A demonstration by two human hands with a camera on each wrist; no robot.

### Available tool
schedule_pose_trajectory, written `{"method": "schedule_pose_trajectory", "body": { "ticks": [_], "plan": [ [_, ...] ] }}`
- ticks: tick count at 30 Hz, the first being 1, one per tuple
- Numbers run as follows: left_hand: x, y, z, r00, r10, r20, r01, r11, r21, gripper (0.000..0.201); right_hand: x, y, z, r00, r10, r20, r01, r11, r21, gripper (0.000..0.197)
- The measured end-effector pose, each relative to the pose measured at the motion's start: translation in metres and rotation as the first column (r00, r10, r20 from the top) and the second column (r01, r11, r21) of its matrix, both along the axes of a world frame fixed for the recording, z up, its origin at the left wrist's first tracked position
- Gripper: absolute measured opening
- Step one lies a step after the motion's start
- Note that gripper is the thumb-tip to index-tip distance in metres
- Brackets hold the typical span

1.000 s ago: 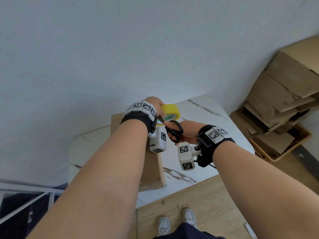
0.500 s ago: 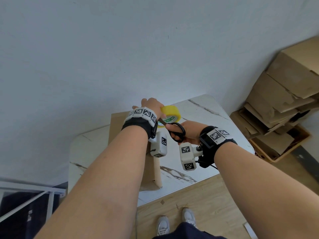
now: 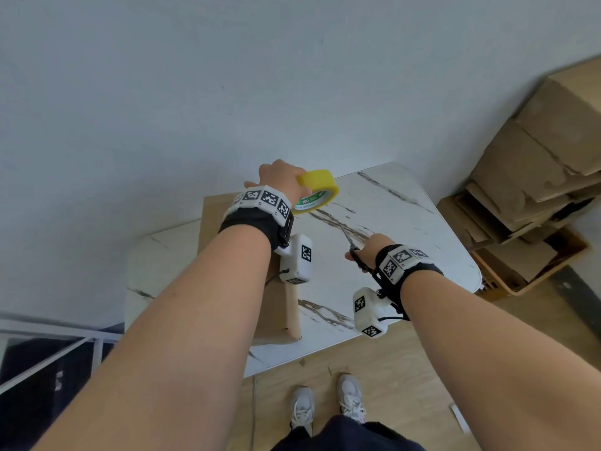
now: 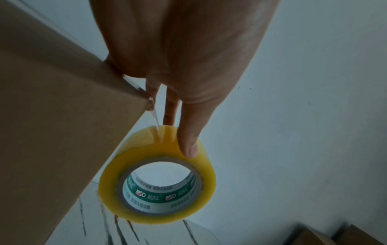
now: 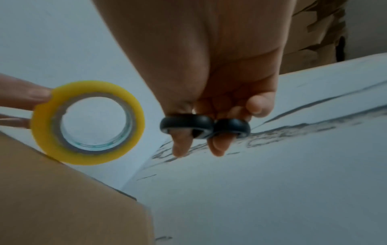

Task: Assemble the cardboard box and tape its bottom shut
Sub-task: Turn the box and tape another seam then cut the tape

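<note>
Pinching the yellow tape roll (image 4: 157,175) by its rim, the left hand (image 3: 281,180) holds it off the far right corner of the cardboard box (image 3: 276,317) on the marble table (image 3: 406,222), probably to keep the strip taut. Nearer and rightward, the right hand (image 3: 369,250) has fingers through the scissors (image 5: 204,126) loops, blades seemingly closed.

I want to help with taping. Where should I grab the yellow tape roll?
Grip the tape roll across its yellow outer band, as the left hand does from above: thumb on one side, fingers on the other. I'd avoid the open middle hole and the loose strip near the box corner.
</note>
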State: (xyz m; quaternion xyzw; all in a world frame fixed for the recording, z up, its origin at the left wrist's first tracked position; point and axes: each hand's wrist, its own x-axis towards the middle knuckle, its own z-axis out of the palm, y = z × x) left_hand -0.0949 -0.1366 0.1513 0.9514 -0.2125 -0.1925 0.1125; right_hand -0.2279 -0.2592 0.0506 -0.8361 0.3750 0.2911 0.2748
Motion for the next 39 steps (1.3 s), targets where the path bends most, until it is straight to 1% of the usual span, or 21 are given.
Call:
{"method": "schedule_pose_trajectory", "body": {
  "ticks": [4, 8, 9, 12, 13, 14, 16, 17, 20, 21, 22, 23, 24, 25, 26, 28, 30, 31, 33, 36, 39],
  "plan": [
    [-0.001, 0.001, 0.003, 1.000, 0.017, -0.010, -0.018, 0.999, -0.043, 0.036, -0.003, -0.007, -0.011, 0.996, -0.084, 0.015, 0.085, 0.993, -0.079, 0.044],
    [-0.002, 0.002, 0.004, 1.000, 0.020, 0.001, -0.020, 0.999, -0.045, 0.034, -0.009, -0.011, -0.022, 0.999, -0.045, 0.019, 0.047, 0.983, -0.176, 0.040],
    [-0.002, 0.002, 0.004, 1.000, 0.018, 0.004, -0.018, 0.999, -0.041, 0.034, -0.010, -0.010, -0.025, 1.000, -0.015, -0.013, 0.013, 0.985, -0.172, 0.036],
    [-0.003, 0.002, 0.006, 1.000, 0.009, -0.005, -0.009, 1.000, -0.015, 0.039, -0.014, -0.006, -0.034, 0.975, 0.170, -0.140, -0.194, 0.965, -0.179, 0.019],
    [-0.003, 0.001, 0.006, 1.000, 0.002, -0.004, -0.002, 1.000, -0.010, 0.040, -0.015, -0.004, -0.038, 0.968, 0.205, -0.148, -0.231, 0.953, -0.194, 0.029],
    [-0.003, 0.001, 0.006, 1.000, -0.005, -0.003, 0.005, 1.000, -0.006, 0.041, -0.016, -0.003, -0.041, 0.967, 0.211, -0.142, -0.236, 0.953, -0.192, 0.037],
    [-0.003, 0.001, 0.007, 1.000, -0.012, 0.000, 0.012, 1.000, 0.001, 0.041, -0.015, -0.004, -0.044, 0.966, 0.213, -0.149, -0.238, 0.955, -0.179, 0.040],
    [-0.003, 0.001, 0.007, 1.000, -0.019, 0.003, 0.019, 1.000, 0.006, 0.042, -0.014, -0.004, -0.044, 0.965, 0.205, -0.160, -0.231, 0.959, -0.164, 0.036],
    [-0.004, 0.002, 0.008, 0.999, -0.038, 0.011, 0.038, 0.999, 0.009, 0.045, -0.015, -0.005, -0.031, 0.981, 0.150, -0.122, -0.163, 0.981, -0.104, 0.007],
    [-0.004, 0.002, 0.008, 0.999, -0.036, 0.005, 0.036, 0.999, -0.004, 0.045, -0.014, -0.004, -0.025, 0.984, 0.142, -0.103, -0.152, 0.983, -0.099, 0.007],
    [-0.004, 0.002, 0.007, 0.999, -0.038, 0.000, 0.038, 0.999, -0.009, 0.046, -0.013, -0.005, -0.021, 0.988, 0.131, -0.087, -0.140, 0.985, -0.103, 0.018],
    [-0.004, 0.003, 0.007, 0.999, -0.044, 0.001, 0.044, 0.999, -0.004, 0.046, -0.011, -0.006, -0.016, 0.994, 0.088, -0.059, -0.094, 0.990, -0.101, 0.019],
    [-0.004, 0.003, 0.007, 0.998, -0.057, 0.010, 0.057, 0.998, 0.014, 0.046, -0.009, -0.006, -0.010, 0.999, 0.040, 0.016, -0.038, 0.997, -0.071, 0.009],
    [-0.004, 0.002, 0.008, 0.996, -0.080, 0.027, 0.079, 0.996, 0.040, 0.044, -0.006, -0.008, -0.007, 0.991, -0.038, 0.132, 0.043, 0.999, -0.034, 0.017],
    [-0.004, 0.002, 0.009, 0.993, -0.111, 0.048, 0.108, 0.992, 0.066, 0.043, -0.004, -0.010, -0.003, 0.960, -0.114, 0.257, 0.115, 0.993, 0.011, 0.036],
    [-0.007, 0.001, 0.012, 0.983, -0.163, 0.080, 0.156, 0.984, 0.085, 0.040, 0.002, -0.011, 0.012, 0.845, -0.220, 0.488, 0.183, 0.975, 0.123, 0.062],
    [-0.012, 0.000, 0.016, 0.974, -0.206, 0.091, 0.200, 0.977, 0.073, 0.038, 0.009, -0.011, 0.031, 0.753, -0.234, 0.615, 0.144, 0.971, 0.193, 0.078],
    [-0.014, -0.001, 0.019, 0.970, -0.225, 0.093, 0.220, 0.973, 0.066, 0.037, 0.012, -0.011, 0.038, 0.732, -0.219, 0.645, 0.108, 0.972, 0.207, 0.081],
    [-0.019, -0.002, 0.025, 0.963, -0.255, 0.087, 0.251, 0.966, 0.052, 0.038, 0.014, -0.011, 0.051, 0.723, -0.178, 0.667, 0.069, 0.980, 0.187, 0.074],
    [-0.023, 0.000, 0.031, 0.959, -0.273, 0.074, 0.270, 0.962, 0.043, 0.039, 0.009, -0.014, 0.062, 0.700, -0.143, 0.700, 0.089, 0.990, 0.113, 0.049],
    [-0.023, 0.003, 0.034, 0.967, -0.248, 0.061, 0.248, 0.969, 0.006, 0.044, 0.004, -0.014, 0.070, 0.681, -0.108, 0.724, 0.098, 0.994, 0.056, 0.040]
  ]
}}
